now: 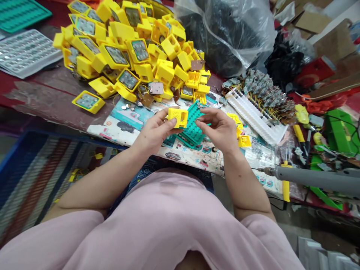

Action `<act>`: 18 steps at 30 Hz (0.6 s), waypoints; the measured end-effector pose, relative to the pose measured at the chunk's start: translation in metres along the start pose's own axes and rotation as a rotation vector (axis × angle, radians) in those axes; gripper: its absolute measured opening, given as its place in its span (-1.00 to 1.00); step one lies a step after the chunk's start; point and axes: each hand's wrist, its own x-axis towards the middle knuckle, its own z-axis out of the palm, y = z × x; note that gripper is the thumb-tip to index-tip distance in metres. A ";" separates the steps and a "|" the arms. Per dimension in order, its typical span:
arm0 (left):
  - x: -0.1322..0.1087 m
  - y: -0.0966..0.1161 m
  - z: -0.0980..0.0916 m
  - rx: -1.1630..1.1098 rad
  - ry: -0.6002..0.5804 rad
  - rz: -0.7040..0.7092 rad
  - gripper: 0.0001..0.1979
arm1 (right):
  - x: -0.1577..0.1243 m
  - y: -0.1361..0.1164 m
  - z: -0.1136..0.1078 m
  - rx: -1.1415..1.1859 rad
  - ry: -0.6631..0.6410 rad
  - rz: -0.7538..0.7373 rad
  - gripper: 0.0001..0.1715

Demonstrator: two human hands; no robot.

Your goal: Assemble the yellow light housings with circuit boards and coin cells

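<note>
My left hand (157,129) holds a small yellow plastic casing (177,117), thumb in front and fingers behind. A speaker-like grid of holes and an open compartment face me. My right hand (218,127) is just to the right, thumb and fingertips drawn together over a teal ribbed tray (194,129). Whatever sits between those fingertips is too small to make out. Small grey pieces lie at the tray's far end. Left of the tray, several round silver pieces, like button cells (132,107), rest on the printed sheet (120,129).
A large heap of yellow casings (146,69) covers the back. Behind it stands a clear plastic bag (225,33). To the right are a white foam tray (253,116), wired small parts (267,92) and a grey powered screwdriver (306,176). A blue crate (17,150) sits lower left.
</note>
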 end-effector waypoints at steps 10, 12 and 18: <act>-0.003 -0.004 0.003 0.166 -0.039 0.026 -0.40 | -0.012 -0.019 0.019 -0.448 0.086 -0.395 -0.73; -0.003 -0.004 0.003 0.165 -0.040 0.017 -0.40 | -0.014 -0.017 0.018 -0.545 0.075 -0.465 -0.69; -0.004 -0.004 0.003 0.180 -0.080 0.018 -0.42 | -0.013 -0.016 0.015 -0.642 0.027 -0.696 -0.63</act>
